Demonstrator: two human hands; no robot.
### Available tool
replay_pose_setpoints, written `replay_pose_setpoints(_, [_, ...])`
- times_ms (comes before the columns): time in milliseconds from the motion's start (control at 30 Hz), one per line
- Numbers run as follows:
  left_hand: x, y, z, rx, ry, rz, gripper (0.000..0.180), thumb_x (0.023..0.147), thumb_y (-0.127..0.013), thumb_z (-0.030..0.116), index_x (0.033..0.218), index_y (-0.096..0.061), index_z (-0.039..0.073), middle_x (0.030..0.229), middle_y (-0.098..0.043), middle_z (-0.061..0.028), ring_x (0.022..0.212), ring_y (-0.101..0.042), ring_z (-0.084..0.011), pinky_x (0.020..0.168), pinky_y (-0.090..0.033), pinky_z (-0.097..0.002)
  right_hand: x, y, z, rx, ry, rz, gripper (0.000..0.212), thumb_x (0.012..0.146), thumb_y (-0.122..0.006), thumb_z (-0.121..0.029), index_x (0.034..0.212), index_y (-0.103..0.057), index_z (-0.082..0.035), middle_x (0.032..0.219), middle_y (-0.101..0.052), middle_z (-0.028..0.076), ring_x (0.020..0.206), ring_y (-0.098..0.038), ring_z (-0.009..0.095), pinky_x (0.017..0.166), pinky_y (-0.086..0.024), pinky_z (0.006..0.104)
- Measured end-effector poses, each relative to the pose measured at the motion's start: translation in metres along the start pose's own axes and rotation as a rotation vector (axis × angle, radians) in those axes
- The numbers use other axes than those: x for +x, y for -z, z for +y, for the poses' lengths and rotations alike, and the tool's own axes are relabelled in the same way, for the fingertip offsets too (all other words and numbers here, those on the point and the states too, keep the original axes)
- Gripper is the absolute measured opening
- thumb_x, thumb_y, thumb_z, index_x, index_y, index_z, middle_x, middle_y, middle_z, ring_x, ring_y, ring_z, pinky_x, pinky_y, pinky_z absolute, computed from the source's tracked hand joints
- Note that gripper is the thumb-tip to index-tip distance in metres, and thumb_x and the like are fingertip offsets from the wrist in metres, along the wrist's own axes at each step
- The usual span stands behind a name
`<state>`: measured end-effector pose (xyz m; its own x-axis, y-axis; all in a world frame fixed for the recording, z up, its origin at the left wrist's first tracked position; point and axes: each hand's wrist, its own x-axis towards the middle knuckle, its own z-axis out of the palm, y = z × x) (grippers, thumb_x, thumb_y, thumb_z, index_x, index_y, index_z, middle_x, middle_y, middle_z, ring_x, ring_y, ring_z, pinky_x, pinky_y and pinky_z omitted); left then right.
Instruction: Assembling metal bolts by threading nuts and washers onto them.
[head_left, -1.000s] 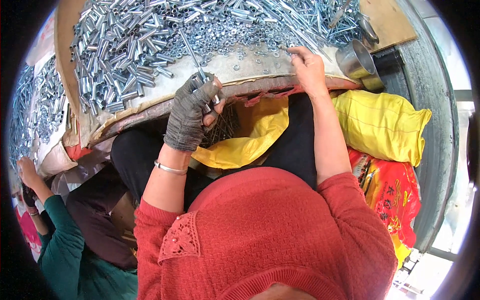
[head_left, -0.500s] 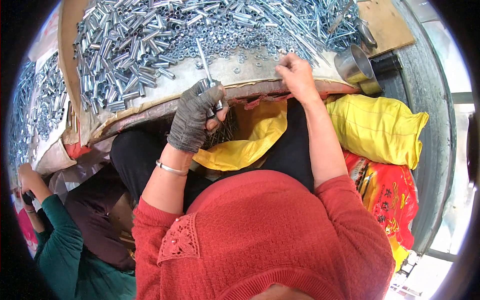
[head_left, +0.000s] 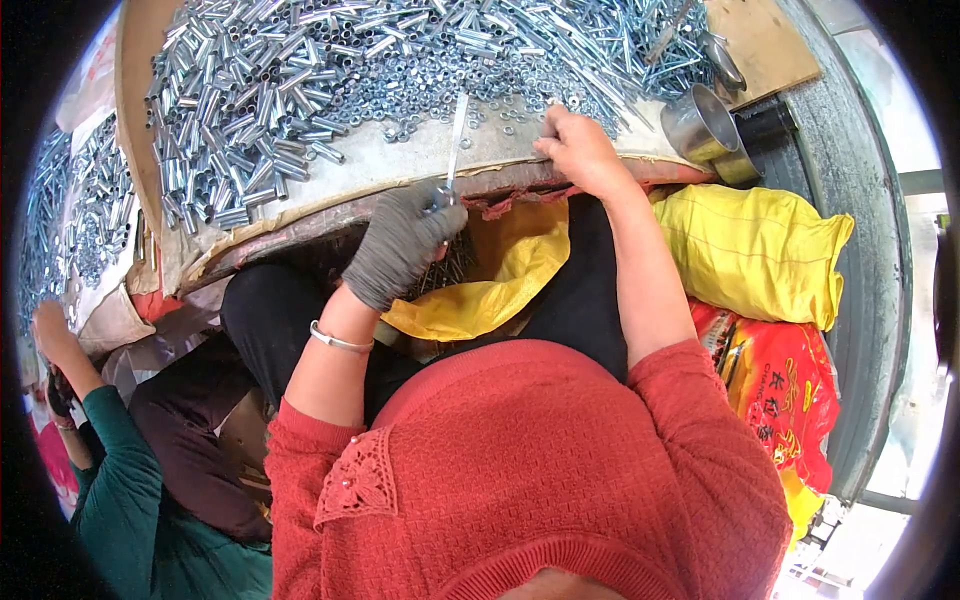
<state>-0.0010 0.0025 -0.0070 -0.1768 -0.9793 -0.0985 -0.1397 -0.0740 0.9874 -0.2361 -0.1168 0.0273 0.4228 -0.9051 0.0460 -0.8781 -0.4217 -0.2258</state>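
My left hand (head_left: 398, 243), in a grey knit glove, is closed around a long thin metal bolt (head_left: 459, 140). The bolt points away from me toward the table, its shaft slightly blurred. My bare right hand (head_left: 585, 150) hovers at the table's near edge beside the loose hex nuts (head_left: 430, 90). Its thumb and fingertips are pinched together; whatever is between them is hidden or too small to name. Below my left hand an open yellow sack (head_left: 490, 312) holds thin metal pieces, partly covered by the glove.
Short metal tubes (head_left: 235, 120) are heaped at the table's left, long bolts (head_left: 600, 60) at its right. A metal cup (head_left: 700, 125) stands at the right edge, above a full yellow sack (head_left: 755, 245) and a red bag (head_left: 785, 390). A co-worker in a green sleeve (head_left: 125, 440) sits at left.
My left hand has turned and shifted slightly right, so the bolt now leans right instead of left. My right hand has moved a little left and stays near the nuts.
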Motion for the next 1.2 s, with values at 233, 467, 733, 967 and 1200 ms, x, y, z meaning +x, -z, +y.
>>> replay_pose_setpoints(233, [-0.005,-0.014,0.005,0.787,-0.158,0.1,0.022,0.081,-0.058,0.028,0.093,-0.061,0.01,0.081,-0.062,-0.0181,0.076,-0.06,-0.0377,0.065,-0.046,-0.0455,-0.016,0.025,-0.015,1.429,0.074,-0.125,0.012,0.08,-0.068,-0.007,0.083,-0.058,-0.001,0.068,-0.061,0.006,0.052,-0.059,0.012,0.044,-0.051,0.0234])
replay_pose_setpoints(467, [0.004,-0.016,0.008,0.702,-0.162,0.115,0.022,0.083,-0.056,0.03,0.09,-0.063,0.01,0.084,-0.064,-0.0166,0.081,-0.061,-0.0364,0.069,-0.047,-0.0464,-0.009,0.017,0.005,1.378,-0.121,0.056,0.015,0.083,-0.065,-0.007,0.093,-0.059,0.002,0.073,-0.063,0.009,0.054,-0.06,0.014,0.047,-0.052,0.026])
replay_pose_setpoints(733, [-0.002,-0.002,-0.003,0.641,-0.155,0.154,0.024,0.081,-0.058,0.03,0.087,-0.064,0.007,0.079,-0.062,-0.0196,0.077,-0.06,-0.0383,0.066,-0.045,-0.0459,0.001,0.043,0.045,1.117,-0.25,0.756,0.014,0.079,-0.061,0.002,0.092,-0.06,0.005,0.071,-0.063,0.012,0.054,-0.062,0.018,0.045,-0.053,0.0281])
replay_pose_setpoints(967, [0.004,-0.009,0.001,0.515,-0.21,0.198,0.022,0.081,-0.06,0.027,0.086,-0.063,0.006,0.076,-0.062,-0.0199,0.073,-0.06,-0.0382,0.063,-0.045,-0.0458,-0.012,0.102,0.186,-0.231,-0.492,0.673,0.023,0.076,-0.066,-0.024,0.089,-0.066,-0.006,0.077,-0.066,0.018,0.072,-0.066,0.03,0.07,-0.05,0.042])
replay_pose_setpoints(1200, [0.004,-0.008,-0.006,0.496,-0.213,0.225,0.019,0.083,-0.061,0.021,0.082,-0.056,0.003,0.065,-0.054,-0.016,0.06,-0.055,-0.0273,0.059,-0.043,-0.0361,-0.001,0.045,0.116,-0.092,-0.148,0.723,0.013,0.077,-0.066,-0.023,0.081,-0.068,-0.011,0.081,-0.063,0.012,0.079,-0.062,0.028,0.068,-0.049,0.0385])
